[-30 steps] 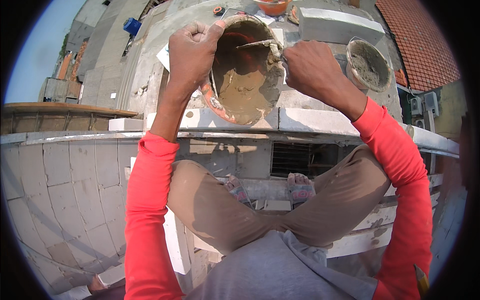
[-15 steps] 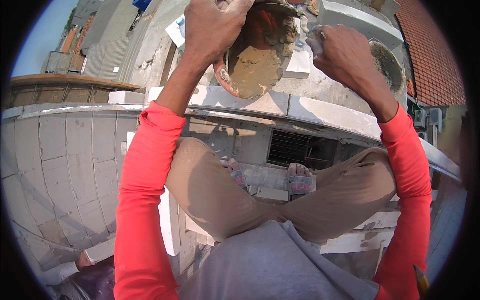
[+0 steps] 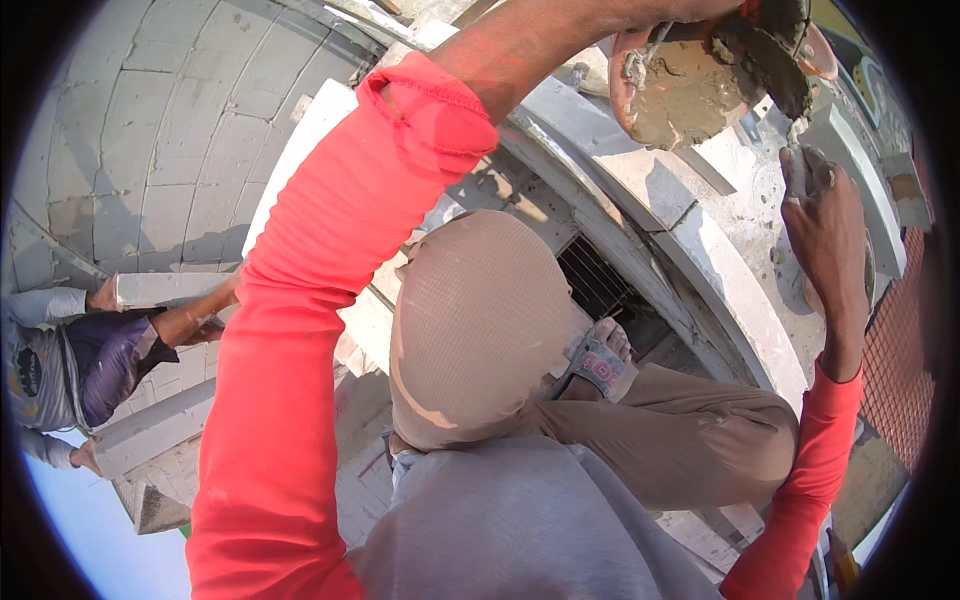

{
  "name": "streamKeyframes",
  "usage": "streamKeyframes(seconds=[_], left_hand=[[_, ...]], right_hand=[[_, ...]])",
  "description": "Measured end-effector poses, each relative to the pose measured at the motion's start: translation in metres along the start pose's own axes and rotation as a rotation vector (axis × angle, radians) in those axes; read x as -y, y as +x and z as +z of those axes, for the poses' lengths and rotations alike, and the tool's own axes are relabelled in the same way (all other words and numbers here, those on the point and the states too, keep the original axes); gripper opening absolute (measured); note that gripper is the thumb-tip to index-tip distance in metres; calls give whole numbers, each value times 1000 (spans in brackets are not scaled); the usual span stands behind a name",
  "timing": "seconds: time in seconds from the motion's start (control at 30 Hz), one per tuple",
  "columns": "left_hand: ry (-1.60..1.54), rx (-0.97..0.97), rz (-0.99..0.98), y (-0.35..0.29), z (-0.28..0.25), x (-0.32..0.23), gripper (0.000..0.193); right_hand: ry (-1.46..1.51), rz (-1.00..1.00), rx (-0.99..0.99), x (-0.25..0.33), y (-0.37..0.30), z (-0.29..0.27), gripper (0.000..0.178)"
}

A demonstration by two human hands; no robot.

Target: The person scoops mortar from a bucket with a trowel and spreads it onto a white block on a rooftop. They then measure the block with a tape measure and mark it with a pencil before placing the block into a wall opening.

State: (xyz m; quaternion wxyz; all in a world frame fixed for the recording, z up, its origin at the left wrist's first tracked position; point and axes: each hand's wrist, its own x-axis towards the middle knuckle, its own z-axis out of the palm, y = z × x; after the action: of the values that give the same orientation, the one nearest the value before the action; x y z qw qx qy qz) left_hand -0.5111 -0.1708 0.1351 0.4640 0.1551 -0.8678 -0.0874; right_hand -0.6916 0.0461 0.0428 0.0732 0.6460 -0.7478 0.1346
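Note:
My left hand is at the top edge of the view, closed at the upper rim of an orange bucket; its fingertips are out of sight. Wet grey-brown mortar lies inside the bucket, whose mouth is tipped toward me. My right hand is wrapped around the handle of a trowel, to the right of the bucket. The trowel's dark, mortar-smeared blade reaches up across the bucket's right side.
White blocks form a ledge beyond my knees. A metal grating lies below, near my sandalled foot. On the left, a co-worker has hands on pale blocks. A block wall stands at upper left.
The view has swung left, bringing the co-worker into sight. The bucket now appears farther right. The trowel blade has come into clear view over the bucket.

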Motion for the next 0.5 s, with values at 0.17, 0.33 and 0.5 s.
streamKeyframes(seconds=[0.17,0.33,0.5], left_hand=[[-158,-109,-246,-17,-19,-12,29],[-202,-93,-255,-19,-17,-2,25],[-239,-86,-229,-16,-27,5,23]], right_hand=[[442,104,311,27,8,-17,23],[203,21,-35,32,49,-7,22],[349,-9,89,38,87,-1,27]])
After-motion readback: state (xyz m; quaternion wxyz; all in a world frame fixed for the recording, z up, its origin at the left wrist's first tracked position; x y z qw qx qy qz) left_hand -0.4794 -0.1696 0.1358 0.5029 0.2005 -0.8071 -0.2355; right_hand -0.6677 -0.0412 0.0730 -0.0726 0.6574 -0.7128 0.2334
